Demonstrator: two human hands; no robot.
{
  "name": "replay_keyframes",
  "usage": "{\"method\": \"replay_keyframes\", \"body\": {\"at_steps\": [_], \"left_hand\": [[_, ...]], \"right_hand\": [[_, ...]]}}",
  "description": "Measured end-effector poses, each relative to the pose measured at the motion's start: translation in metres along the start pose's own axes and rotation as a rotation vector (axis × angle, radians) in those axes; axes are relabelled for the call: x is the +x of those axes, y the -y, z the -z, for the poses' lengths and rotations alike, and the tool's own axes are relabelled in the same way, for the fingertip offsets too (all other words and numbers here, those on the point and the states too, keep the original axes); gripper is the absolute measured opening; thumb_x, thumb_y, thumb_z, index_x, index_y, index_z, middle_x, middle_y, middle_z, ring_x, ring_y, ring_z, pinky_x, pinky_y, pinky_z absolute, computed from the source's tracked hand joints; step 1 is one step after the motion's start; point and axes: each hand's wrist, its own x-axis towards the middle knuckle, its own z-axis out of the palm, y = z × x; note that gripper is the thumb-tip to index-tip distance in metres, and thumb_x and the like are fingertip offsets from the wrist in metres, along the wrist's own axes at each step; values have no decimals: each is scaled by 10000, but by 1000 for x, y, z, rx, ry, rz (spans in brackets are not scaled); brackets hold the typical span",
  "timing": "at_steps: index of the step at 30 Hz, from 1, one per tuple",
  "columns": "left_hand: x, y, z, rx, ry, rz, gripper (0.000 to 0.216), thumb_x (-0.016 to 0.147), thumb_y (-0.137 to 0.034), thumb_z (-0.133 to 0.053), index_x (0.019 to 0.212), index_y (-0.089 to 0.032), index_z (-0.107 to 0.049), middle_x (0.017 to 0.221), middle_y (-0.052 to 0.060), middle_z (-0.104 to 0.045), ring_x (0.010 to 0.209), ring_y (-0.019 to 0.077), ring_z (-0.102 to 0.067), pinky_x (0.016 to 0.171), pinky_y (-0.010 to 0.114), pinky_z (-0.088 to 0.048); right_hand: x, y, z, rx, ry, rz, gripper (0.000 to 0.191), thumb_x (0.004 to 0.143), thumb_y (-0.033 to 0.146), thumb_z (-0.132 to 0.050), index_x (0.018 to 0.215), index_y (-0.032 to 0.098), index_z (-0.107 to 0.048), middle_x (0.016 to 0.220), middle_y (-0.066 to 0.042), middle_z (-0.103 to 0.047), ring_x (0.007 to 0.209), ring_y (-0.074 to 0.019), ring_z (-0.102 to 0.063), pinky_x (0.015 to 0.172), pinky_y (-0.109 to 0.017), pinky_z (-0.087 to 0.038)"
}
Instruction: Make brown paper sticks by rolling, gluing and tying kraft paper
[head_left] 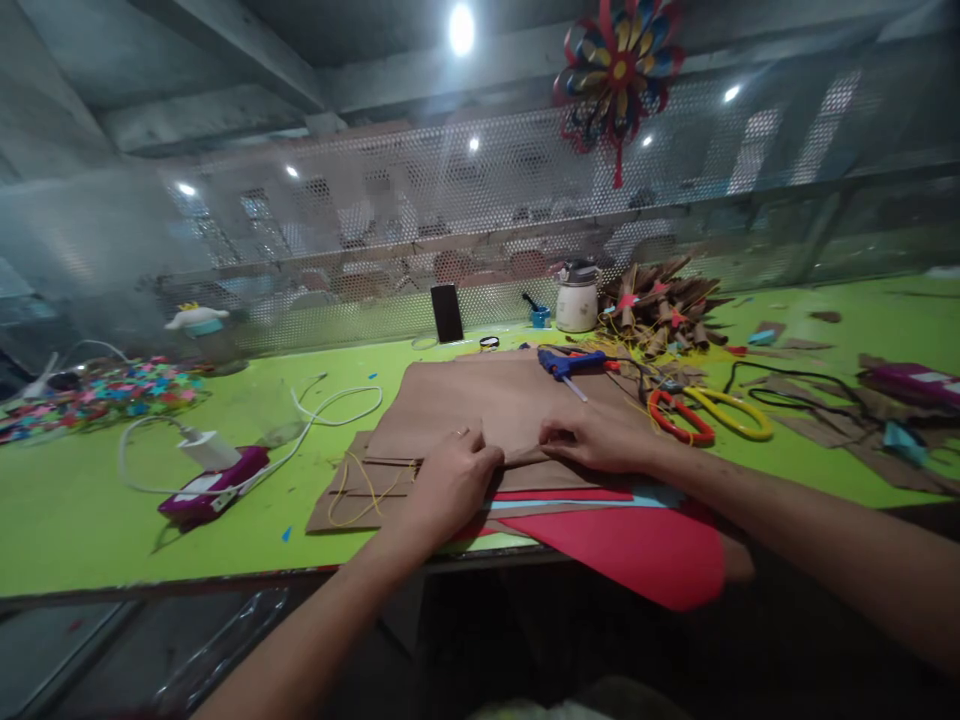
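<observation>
A large sheet of brown paper [472, 395] lies on the green table in front of me, with more brown sheets under it. My left hand [454, 475] is closed, its fingertips pinching the paper's near edge, which looks folded or rolled up. To the right of it, my right hand [592, 437] grips the same edge with curled fingers. Red paper [637, 550] and a strip of light blue paper [652, 497] stick out below the brown sheets; the red one hangs over the table edge. Thin yellow string [360, 490] lies loosely left of my left hand.
A blue glue gun [570, 362] rests on the paper's far side, near scissors [694, 415] with red and yellow handles. Brown paper rolls [667, 305] are piled behind. On the left are a purple power strip [214, 487], a white cable and colourful stars [135, 395]. A phone [448, 314] stands upright.
</observation>
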Motion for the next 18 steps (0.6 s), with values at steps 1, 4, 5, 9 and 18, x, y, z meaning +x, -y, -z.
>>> {"method": "replay_keyframes", "body": {"at_steps": [1,4,5,9,18], "left_hand": [[0,0,0,7,2,2,244,888,-221,-399,775,-165,-608,795,69,-512,747,167,-477,656,276,-381],[0,-1,0,13,6,-3,271,891,-226,-387,731,-153,-593,810,72,-511,740,162,-473,675,281,-391],[0,-1,0,8,9,-13,273,893,-235,-385,738,-152,-594,819,73,-514,749,162,-475,697,286,-396],[0,1,-4,-26,1,-24,271,897,-287,-393,815,-157,-616,858,78,-517,801,172,-484,765,306,-400],[4,10,-2,-139,79,22,323,909,-245,-342,780,-171,-629,810,62,-509,752,154,-477,703,262,-388]], "right_hand": [[-1,-1,-1,-16,-8,21,144,828,230,-503,821,172,-635,719,-19,-615,643,-125,-514,589,-222,-357],[-2,-4,-3,-60,-54,105,182,851,213,-465,765,167,-618,759,-34,-580,695,-130,-501,638,-233,-357],[-2,-6,-4,-72,-65,126,204,859,214,-455,742,164,-614,762,-39,-563,704,-132,-495,647,-236,-357],[-3,-11,-5,-81,-64,163,263,877,231,-435,709,163,-626,753,-47,-533,704,-137,-484,653,-247,-361],[-9,-8,3,-92,-84,179,220,855,258,-479,962,158,-643,896,-94,-571,829,-181,-522,737,-293,-407]]}}
